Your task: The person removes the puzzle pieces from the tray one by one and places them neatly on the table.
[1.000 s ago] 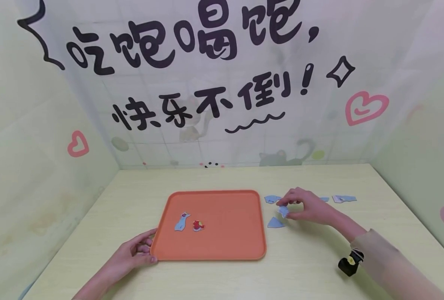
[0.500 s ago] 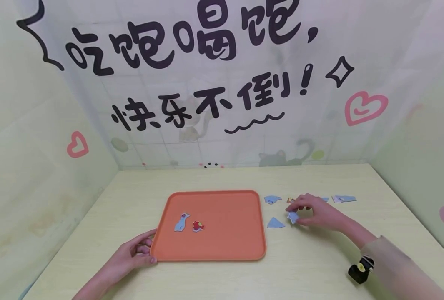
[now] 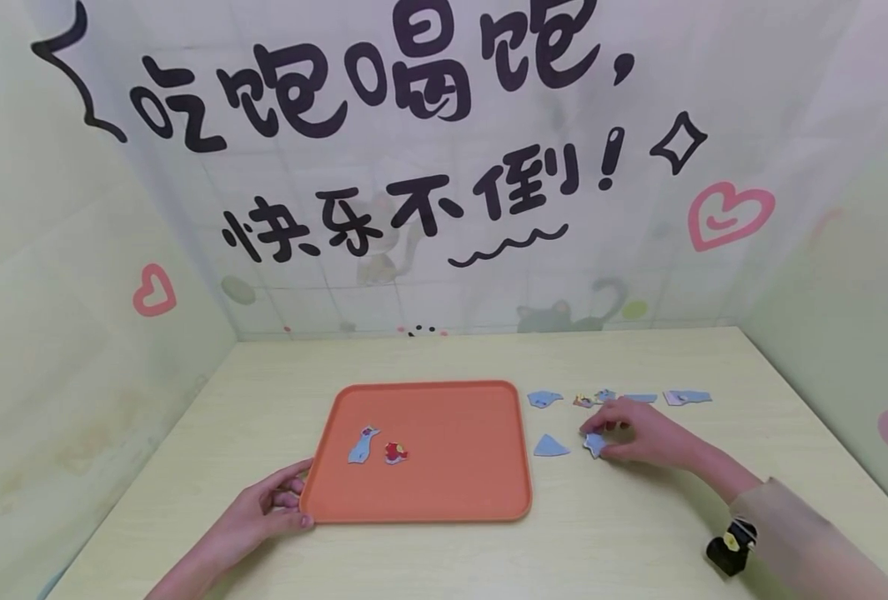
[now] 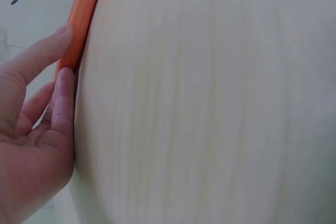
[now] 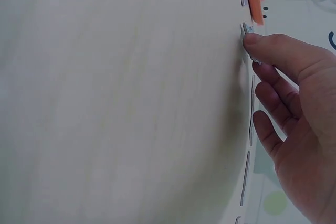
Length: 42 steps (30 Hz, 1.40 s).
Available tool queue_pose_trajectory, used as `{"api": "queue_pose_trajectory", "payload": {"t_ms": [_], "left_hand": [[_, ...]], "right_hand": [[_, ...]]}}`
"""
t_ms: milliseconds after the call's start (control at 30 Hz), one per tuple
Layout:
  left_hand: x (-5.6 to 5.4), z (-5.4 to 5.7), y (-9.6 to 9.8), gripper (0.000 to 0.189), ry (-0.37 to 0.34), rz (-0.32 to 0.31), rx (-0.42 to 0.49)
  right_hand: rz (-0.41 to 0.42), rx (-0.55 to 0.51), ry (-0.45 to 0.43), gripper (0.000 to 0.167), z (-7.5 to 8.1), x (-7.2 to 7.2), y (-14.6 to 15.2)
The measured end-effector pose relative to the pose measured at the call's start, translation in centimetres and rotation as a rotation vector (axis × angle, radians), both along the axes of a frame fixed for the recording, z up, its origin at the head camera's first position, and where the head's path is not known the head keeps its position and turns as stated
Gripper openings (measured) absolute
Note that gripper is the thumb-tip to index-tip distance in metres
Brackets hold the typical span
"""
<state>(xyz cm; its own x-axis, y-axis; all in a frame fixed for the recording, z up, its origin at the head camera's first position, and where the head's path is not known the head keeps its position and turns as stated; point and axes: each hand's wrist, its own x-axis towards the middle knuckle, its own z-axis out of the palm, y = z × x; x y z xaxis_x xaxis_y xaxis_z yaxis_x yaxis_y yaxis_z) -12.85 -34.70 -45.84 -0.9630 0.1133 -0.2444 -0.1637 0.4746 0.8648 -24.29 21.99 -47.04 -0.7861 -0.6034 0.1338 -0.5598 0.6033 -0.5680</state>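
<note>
My left hand (image 3: 268, 510) grips the near left corner of the orange tray (image 3: 459, 492), its thumb against the rim and its fingers curled at the left side. In the left wrist view the tray's rim (image 4: 84, 24) shows between thumb and fingers. My right hand (image 3: 642, 432) pinches a small light-blue puzzle piece (image 3: 592, 444) with a wavy edge, low over the table right of the tray. On the tray lie a long blue piece (image 3: 363, 447) and a small red piece (image 3: 395, 452), apart from each other. A blue triangular piece (image 3: 552, 447) lies between the tray and my right hand.
Behind my right hand runs a row of flat pieces: a blue one (image 3: 544, 399), a yellow-and-red one (image 3: 583, 401), a blue strip (image 3: 640, 397) and a pale blue-lilac one (image 3: 687, 397), among others. A printed curtain (image 3: 428, 292) stands behind the wooden table (image 3: 413, 558).
My right hand has moved right and slightly nearer with the blue puzzle piece, away from the triangular piece, uncovering pieces in the back row. My left hand stays on the tray.
</note>
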Motion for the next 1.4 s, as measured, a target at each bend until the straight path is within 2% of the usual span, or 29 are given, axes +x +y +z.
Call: {"api": "queue_pose_trajectory", "payload": {"t_ms": [233,533,867,1400], "left_hand": [[-0.07,-0.11,-0.04,0.081,-0.002,-0.004,0.001],[-0.22,0.03,-0.03,0.084,-0.009,-0.002,0.011],[-0.23,-0.06,0.0,0.084,-0.031,0.02,-0.01],[-0.09,-0.02,-0.04,0.083,-0.005,-0.001,0.012]], "right_hand": [[0.013,-0.021,-0.071,0.03,-0.23,-0.17,0.19],[0.05,-0.103,-0.182,0.031,-0.22,-0.39,0.39],[0.058,-0.073,-0.203,0.031,-0.29,-0.72,0.36],[0.057,-0.075,-0.21,0.031,-0.51,-0.77,0.35]]}}
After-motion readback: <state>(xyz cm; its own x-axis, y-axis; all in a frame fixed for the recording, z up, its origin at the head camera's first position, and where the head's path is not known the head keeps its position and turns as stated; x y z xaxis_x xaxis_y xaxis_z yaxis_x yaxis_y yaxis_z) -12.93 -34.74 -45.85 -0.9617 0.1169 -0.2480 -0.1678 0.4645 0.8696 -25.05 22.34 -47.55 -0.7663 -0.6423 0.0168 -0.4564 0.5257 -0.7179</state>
